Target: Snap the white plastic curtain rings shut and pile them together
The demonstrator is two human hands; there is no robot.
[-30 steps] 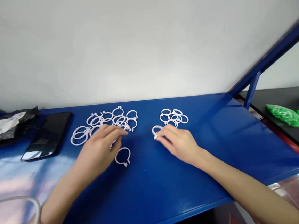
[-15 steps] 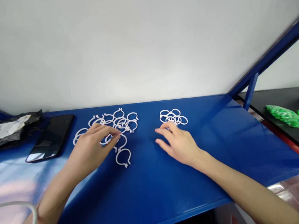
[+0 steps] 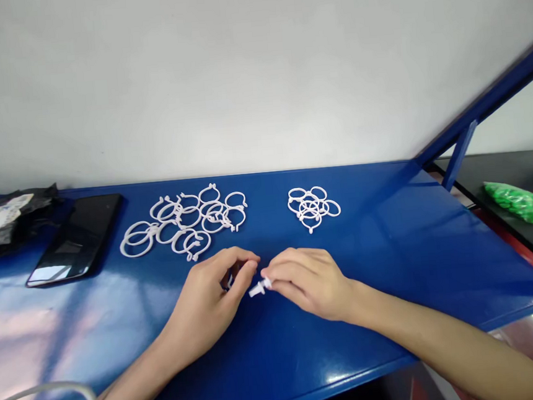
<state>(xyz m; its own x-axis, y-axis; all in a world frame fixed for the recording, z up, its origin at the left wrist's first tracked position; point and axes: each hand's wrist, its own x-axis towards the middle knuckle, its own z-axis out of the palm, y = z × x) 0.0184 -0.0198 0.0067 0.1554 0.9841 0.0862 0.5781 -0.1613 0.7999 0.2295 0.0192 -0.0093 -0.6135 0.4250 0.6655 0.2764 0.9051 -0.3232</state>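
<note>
Near the middle of the table, my left hand is closed, thumb against fingertips, with a bit of white plastic showing in the gap behind the thumb. Just beside it, my right hand pinches the clasp end of a white plastic curtain ring; fingers hide most of this ring. Whether both hands hold the same ring is hard to see. Beyond my left hand lies a loose, overlapping pile of similar rings, several with their ends apart. A smaller cluster of rings lies beyond my right hand.
A black phone and a black plastic package lie on the left of the blue table. A white cable arches over my left forearm. Right, past a blue frame bar, a bag of green pieces rests on a dark surface.
My left hand has left the pile and come right and nearer. My right hand has drawn back from the cluster, closing on a ring end. Both hands now meet mid-table.
</note>
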